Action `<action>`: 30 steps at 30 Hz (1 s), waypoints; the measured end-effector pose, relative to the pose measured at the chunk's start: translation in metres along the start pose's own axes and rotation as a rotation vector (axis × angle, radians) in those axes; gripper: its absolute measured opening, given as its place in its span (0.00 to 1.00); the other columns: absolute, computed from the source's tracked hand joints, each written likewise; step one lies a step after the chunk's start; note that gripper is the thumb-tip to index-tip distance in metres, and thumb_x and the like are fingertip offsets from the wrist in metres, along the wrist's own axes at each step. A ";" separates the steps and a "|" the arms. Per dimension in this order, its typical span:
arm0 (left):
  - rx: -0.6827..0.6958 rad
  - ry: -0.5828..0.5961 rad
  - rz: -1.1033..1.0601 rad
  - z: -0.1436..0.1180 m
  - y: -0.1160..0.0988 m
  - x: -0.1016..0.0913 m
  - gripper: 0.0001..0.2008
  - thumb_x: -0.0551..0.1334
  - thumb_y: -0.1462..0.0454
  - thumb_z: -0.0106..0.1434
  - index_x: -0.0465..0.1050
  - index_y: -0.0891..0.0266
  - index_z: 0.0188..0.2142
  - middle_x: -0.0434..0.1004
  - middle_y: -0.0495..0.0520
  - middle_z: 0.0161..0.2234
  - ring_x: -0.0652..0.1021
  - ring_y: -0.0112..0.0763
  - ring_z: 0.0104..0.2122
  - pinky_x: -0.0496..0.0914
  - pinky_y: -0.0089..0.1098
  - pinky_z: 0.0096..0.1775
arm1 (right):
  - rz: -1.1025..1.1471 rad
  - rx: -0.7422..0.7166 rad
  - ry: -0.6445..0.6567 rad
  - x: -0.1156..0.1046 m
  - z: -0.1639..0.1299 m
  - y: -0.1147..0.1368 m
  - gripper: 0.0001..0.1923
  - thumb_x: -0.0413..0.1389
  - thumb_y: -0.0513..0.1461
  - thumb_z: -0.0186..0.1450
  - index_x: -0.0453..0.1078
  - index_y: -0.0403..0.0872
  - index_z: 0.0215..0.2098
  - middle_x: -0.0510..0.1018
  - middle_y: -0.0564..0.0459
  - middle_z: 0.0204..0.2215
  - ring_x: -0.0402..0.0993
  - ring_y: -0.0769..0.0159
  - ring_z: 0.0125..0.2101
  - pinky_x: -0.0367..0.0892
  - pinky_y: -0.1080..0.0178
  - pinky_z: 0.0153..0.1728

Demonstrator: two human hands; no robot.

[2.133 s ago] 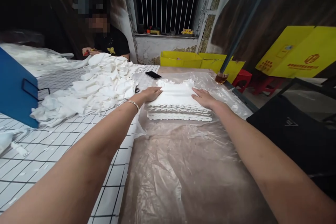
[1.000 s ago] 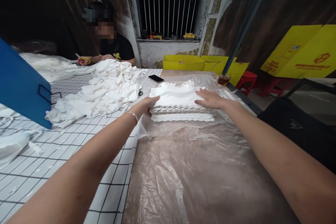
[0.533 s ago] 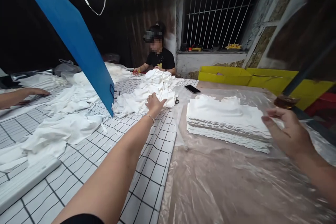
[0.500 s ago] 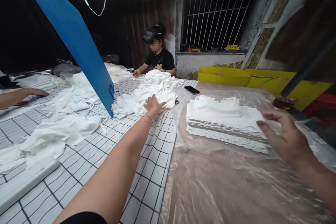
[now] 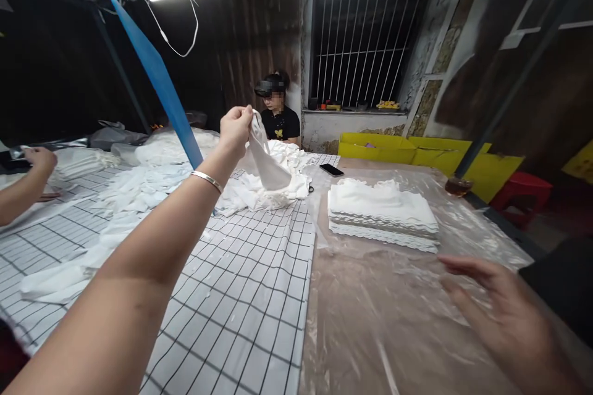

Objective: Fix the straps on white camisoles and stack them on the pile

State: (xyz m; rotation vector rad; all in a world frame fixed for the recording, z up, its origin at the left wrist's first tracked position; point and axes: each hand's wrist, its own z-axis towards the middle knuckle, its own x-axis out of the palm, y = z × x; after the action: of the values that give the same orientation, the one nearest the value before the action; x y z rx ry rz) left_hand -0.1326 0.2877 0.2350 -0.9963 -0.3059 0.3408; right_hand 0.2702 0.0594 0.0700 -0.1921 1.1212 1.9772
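Observation:
My left hand, raised over the checked tablecloth, pinches the top of a white cloth piece. The piece hangs down in front of a loose heap of white cloth; whether its lower end touches the heap I cannot tell. Over the plastic-covered part of the table, my right hand is open, with thumb and fingers apart and nothing between them. Just beyond it lies a neat stack of white cloth pieces with wavy edges, not touched by the hand.
A blue board stands upright on the checked tablecloth. Beyond the stack lies a black phone. A person sits across the table; another person's hand is at left. Yellow bins and a red stool stand behind.
My left hand has risen from the heap, lifting a white cloth piece. My right hand has moved away from the stack, nearer to me. The view has tilted up.

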 end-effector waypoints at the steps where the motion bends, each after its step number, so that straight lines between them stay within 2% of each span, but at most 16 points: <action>1: 0.019 0.033 -0.017 -0.008 -0.017 -0.002 0.09 0.59 0.63 0.67 0.68 0.64 0.31 0.63 0.43 0.21 0.66 0.19 0.22 0.63 0.23 0.28 | 0.098 0.018 0.063 0.012 -0.004 0.018 0.18 0.58 0.55 0.58 0.70 0.57 0.43 0.78 0.49 0.42 0.76 0.49 0.44 0.72 0.44 0.46; 3: 0.024 0.120 0.010 -0.032 -0.042 -0.003 0.09 0.61 0.65 0.66 0.68 0.64 0.28 0.64 0.44 0.21 0.66 0.20 0.21 0.62 0.23 0.26 | 0.337 0.055 0.160 0.040 -0.011 0.056 0.21 0.59 0.54 0.58 0.67 0.53 0.44 0.76 0.47 0.45 0.74 0.52 0.45 0.70 0.47 0.49; 5: -0.011 0.254 0.049 -0.067 -0.056 0.000 0.09 0.63 0.64 0.64 0.68 0.64 0.27 0.65 0.44 0.20 0.65 0.20 0.20 0.61 0.23 0.24 | 0.551 0.100 0.270 0.068 -0.017 0.093 0.23 0.60 0.53 0.59 0.65 0.52 0.46 0.74 0.46 0.48 0.73 0.56 0.47 0.68 0.49 0.51; 8: -0.095 0.550 0.087 -0.129 -0.066 0.002 0.10 0.65 0.63 0.62 0.70 0.65 0.26 0.66 0.45 0.20 0.65 0.20 0.20 0.61 0.23 0.24 | 0.793 0.179 0.457 0.099 -0.025 0.141 0.30 0.65 0.51 0.55 0.62 0.53 0.51 0.72 0.47 0.52 0.71 0.58 0.49 0.67 0.52 0.51; 10: -0.135 0.770 0.063 -0.170 -0.071 0.000 0.10 0.66 0.61 0.60 0.72 0.66 0.28 0.69 0.46 0.22 0.68 0.21 0.22 0.63 0.24 0.26 | 0.905 0.254 0.498 0.104 -0.030 0.156 0.30 0.66 0.50 0.52 0.63 0.52 0.49 0.76 0.49 0.46 0.73 0.59 0.44 0.69 0.55 0.46; 11: -0.136 0.867 0.035 -0.189 -0.073 -0.003 0.10 0.66 0.60 0.60 0.74 0.67 0.31 0.72 0.48 0.24 0.70 0.22 0.24 0.65 0.24 0.28 | 0.932 0.283 0.506 0.101 -0.033 0.155 0.27 0.66 0.49 0.52 0.65 0.51 0.46 0.77 0.51 0.42 0.73 0.60 0.41 0.69 0.56 0.44; 13: -0.103 0.998 -0.032 -0.224 -0.073 -0.014 0.14 0.66 0.57 0.61 0.75 0.66 0.39 0.76 0.52 0.31 0.74 0.25 0.30 0.69 0.27 0.34 | 0.914 0.305 0.509 0.082 -0.041 0.135 0.20 0.64 0.48 0.52 0.69 0.48 0.38 0.78 0.54 0.34 0.73 0.61 0.37 0.69 0.58 0.42; 16: -0.051 1.011 -0.033 -0.272 -0.057 -0.045 0.20 0.63 0.54 0.63 0.73 0.63 0.50 0.78 0.57 0.41 0.76 0.31 0.39 0.70 0.32 0.42 | 0.642 0.312 0.591 0.025 -0.063 0.072 0.16 0.64 0.47 0.51 0.73 0.47 0.33 0.79 0.54 0.33 0.73 0.60 0.37 0.67 0.58 0.45; 18: -0.094 0.972 0.089 -0.306 -0.034 -0.069 0.18 0.63 0.54 0.62 0.74 0.61 0.48 0.79 0.56 0.42 0.77 0.33 0.40 0.70 0.34 0.42 | 0.325 0.368 0.713 -0.022 -0.081 0.030 0.16 0.65 0.45 0.48 0.75 0.46 0.33 0.80 0.51 0.33 0.74 0.56 0.38 0.68 0.55 0.45; 20: -0.189 0.987 0.248 -0.340 -0.008 -0.089 0.13 0.63 0.55 0.60 0.76 0.58 0.42 0.79 0.55 0.38 0.77 0.35 0.37 0.71 0.34 0.39 | 0.085 0.422 0.726 -0.059 -0.095 0.006 0.15 0.64 0.43 0.49 0.76 0.47 0.35 0.81 0.49 0.35 0.75 0.53 0.39 0.68 0.52 0.45; 21: -0.219 0.991 0.312 -0.356 0.004 -0.095 0.12 0.62 0.56 0.60 0.77 0.57 0.40 0.79 0.55 0.37 0.77 0.36 0.37 0.71 0.35 0.39 | 0.024 0.414 0.704 -0.069 -0.100 0.001 0.15 0.63 0.42 0.50 0.76 0.48 0.37 0.81 0.48 0.38 0.75 0.52 0.41 0.68 0.51 0.46; 22: -0.220 0.979 0.378 -0.369 0.014 -0.097 0.10 0.61 0.57 0.61 0.77 0.57 0.39 0.79 0.55 0.37 0.77 0.37 0.37 0.70 0.35 0.39 | -0.003 0.383 0.677 -0.071 -0.103 0.001 0.15 0.62 0.42 0.52 0.75 0.49 0.39 0.80 0.48 0.40 0.74 0.52 0.43 0.68 0.51 0.47; 24: -0.175 0.931 0.520 -0.389 0.025 -0.091 0.10 0.60 0.57 0.61 0.76 0.56 0.38 0.78 0.56 0.37 0.76 0.40 0.40 0.69 0.38 0.42 | 0.003 0.270 0.648 -0.054 -0.104 0.012 0.15 0.58 0.39 0.56 0.74 0.50 0.43 0.78 0.49 0.46 0.72 0.54 0.48 0.66 0.51 0.51; 27: -0.109 0.914 0.696 -0.401 0.027 -0.067 0.11 0.62 0.56 0.60 0.76 0.57 0.39 0.78 0.56 0.37 0.75 0.45 0.44 0.65 0.43 0.46 | 0.018 0.104 0.716 0.004 -0.099 0.035 0.17 0.56 0.35 0.58 0.73 0.50 0.46 0.75 0.48 0.51 0.70 0.57 0.50 0.65 0.54 0.51; 28: -0.109 0.939 0.726 -0.401 0.026 -0.060 0.10 0.63 0.56 0.59 0.76 0.58 0.38 0.78 0.56 0.37 0.75 0.46 0.44 0.64 0.44 0.47 | -0.008 0.066 0.773 0.023 -0.096 0.041 0.17 0.58 0.34 0.57 0.74 0.50 0.45 0.76 0.48 0.50 0.70 0.56 0.49 0.64 0.54 0.51; 30: -0.152 1.016 0.709 -0.398 0.025 -0.052 0.07 0.64 0.58 0.57 0.75 0.59 0.32 0.78 0.55 0.34 0.75 0.45 0.42 0.64 0.42 0.45 | -0.061 0.065 0.869 0.050 -0.088 0.044 0.10 0.61 0.34 0.55 0.75 0.47 0.37 0.78 0.48 0.40 0.72 0.57 0.43 0.64 0.56 0.47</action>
State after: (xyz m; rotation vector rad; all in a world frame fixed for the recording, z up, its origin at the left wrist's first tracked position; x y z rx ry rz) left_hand -0.0237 -0.0240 0.0059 -1.2838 0.9759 0.4032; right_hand 0.1841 0.0098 0.0220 -1.1115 1.6708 1.8170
